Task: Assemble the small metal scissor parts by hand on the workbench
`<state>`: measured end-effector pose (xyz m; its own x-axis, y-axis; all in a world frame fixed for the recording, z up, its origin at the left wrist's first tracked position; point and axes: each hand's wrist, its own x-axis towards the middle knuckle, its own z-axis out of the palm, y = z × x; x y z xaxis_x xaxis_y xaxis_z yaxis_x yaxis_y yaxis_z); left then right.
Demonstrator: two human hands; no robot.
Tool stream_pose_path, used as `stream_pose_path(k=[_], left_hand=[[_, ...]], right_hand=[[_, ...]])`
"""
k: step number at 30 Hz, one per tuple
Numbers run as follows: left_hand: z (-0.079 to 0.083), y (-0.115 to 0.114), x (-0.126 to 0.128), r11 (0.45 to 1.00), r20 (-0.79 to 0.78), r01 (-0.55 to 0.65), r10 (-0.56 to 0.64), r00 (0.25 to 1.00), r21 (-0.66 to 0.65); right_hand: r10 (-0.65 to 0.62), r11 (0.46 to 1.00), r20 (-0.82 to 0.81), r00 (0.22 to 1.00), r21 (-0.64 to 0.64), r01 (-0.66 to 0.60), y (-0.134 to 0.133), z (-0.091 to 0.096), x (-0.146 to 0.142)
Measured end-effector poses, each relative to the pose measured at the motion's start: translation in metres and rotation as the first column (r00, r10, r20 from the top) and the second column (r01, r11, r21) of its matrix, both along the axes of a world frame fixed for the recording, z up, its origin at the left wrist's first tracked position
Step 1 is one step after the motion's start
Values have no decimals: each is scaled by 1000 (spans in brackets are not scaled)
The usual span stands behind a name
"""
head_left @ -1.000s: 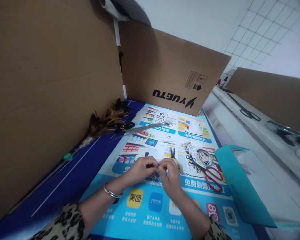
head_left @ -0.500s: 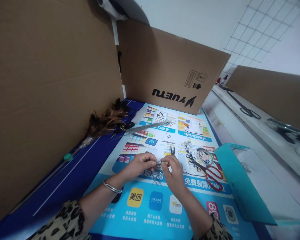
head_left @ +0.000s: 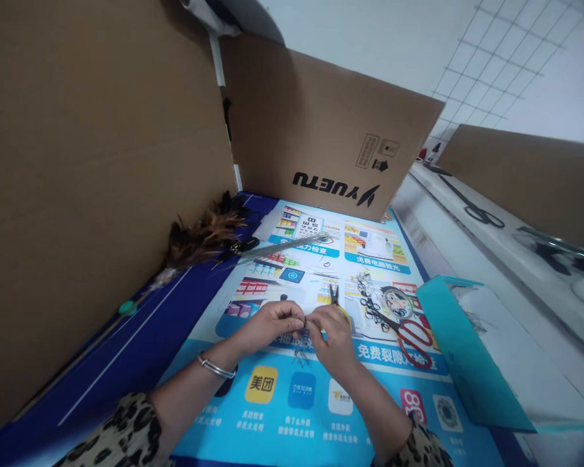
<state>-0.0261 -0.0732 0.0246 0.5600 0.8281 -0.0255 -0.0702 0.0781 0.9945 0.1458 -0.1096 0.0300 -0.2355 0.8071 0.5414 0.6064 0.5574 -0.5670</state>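
Note:
My left hand (head_left: 271, 324) and my right hand (head_left: 333, 334) meet over a printed blue poster (head_left: 292, 389) on the table. Both pinch a small bundle of thin metal wire pieces (head_left: 302, 340) that hangs between the fingertips. A silver bangle sits on my left wrist. Small yellow-handled pliers (head_left: 335, 299) lie just beyond my right hand. Red-handled scissors (head_left: 409, 337) lie to the right of it, beside a heap of small dark wire pieces (head_left: 370, 292).
Cardboard walls (head_left: 102, 162) stand at the left and at the back (head_left: 321, 130). A feather duster (head_left: 194, 240) and a bundle of long metal rods (head_left: 287, 246) lie at the back left. A teal folder (head_left: 462, 363) lies at the right, a white bench beyond.
My hands parted slightly half a second ago and have closed together again on the wire pieces. The view has shifted a little.

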Motion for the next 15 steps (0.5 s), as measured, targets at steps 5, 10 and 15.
stream_pose_path(k=[5, 10, 15], left_hand=[[-2, -2, 2, 999, 17, 4, -4, 1000, -41], [-6, -2, 4, 992, 54, -46, 53, 997, -118], [-6, -2, 4, 981, 95, -67, 85, 992, -180]], right_hand=[[-36, 999, 31, 999, -7, 36, -3, -1, -2], [-54, 999, 3, 999, 4, 54, -4, -3, -2], [2, 1000, 34, 999, 24, -3, -3, -4, -2]])
